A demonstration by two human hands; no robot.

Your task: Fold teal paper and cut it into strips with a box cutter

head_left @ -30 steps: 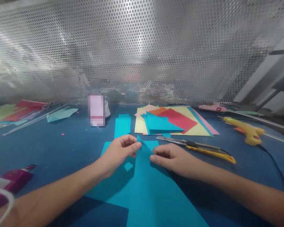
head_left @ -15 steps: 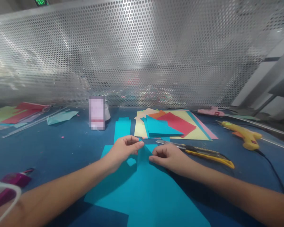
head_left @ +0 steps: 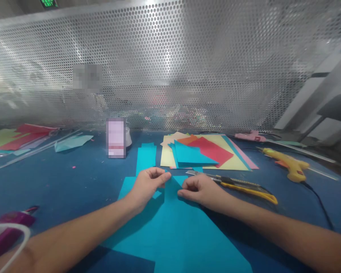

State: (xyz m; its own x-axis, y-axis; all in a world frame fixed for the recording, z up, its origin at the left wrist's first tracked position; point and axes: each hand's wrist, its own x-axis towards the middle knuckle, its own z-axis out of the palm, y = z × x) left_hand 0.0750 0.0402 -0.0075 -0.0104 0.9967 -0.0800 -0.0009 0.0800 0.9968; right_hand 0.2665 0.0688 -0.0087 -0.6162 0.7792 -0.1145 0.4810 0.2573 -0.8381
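A large sheet of blue paper (head_left: 193, 231) rises toward me, its far part pinched between the thumb and fingers of my left hand (head_left: 149, 185). My right hand (head_left: 203, 189) is curled with thumb and fingers together on the sheet's right edge. Under it, another blue sheet (head_left: 125, 237) lies on the table, partly in shadow. Just beyond my left hand is a narrower blue paper piece (head_left: 146, 157). A yellow and black utility knife (head_left: 248, 188) rests beside my right hand, its blade toward the middle.
A stack of coloured paper (head_left: 235, 151) lies at the back. Yellow (head_left: 294, 165) and pink (head_left: 250, 136) glue guns are at right, with cords. A blurred phone (head_left: 116, 138) stands upright before the perforated metal panel (head_left: 147, 76). Paper scraps (head_left: 74, 142) and a purple object (head_left: 10, 229) are at left.
Both hands keep their grip on the blue sheet, with hardly any movement. The whole view has shifted slightly.
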